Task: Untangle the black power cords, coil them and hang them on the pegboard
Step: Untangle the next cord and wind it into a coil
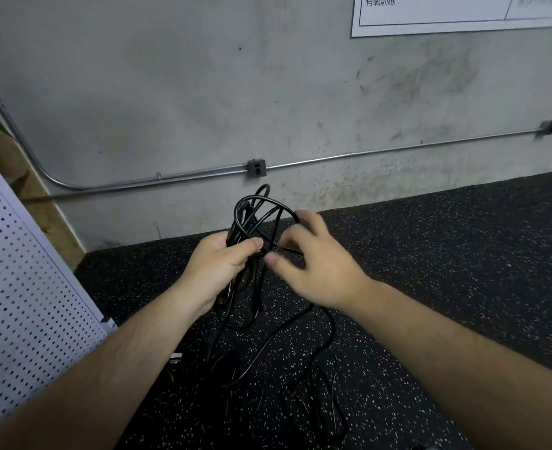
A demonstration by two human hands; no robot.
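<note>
Left hand point(217, 267) grips looped glossy black cords point(251, 206); right hand point(316, 267) pinches them.

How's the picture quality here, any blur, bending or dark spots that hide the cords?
Head view: dim, flat light; the right hand is slightly smeared by motion; the metal pipe bows from the wide lens; the black cords show against the wall but nearly vanish against the dark floor lower down.

A gym or utility room: speckled rubber floor point(430, 271), bare concrete wall point(170, 92), exposed metal conduit point(365, 154).
</note>
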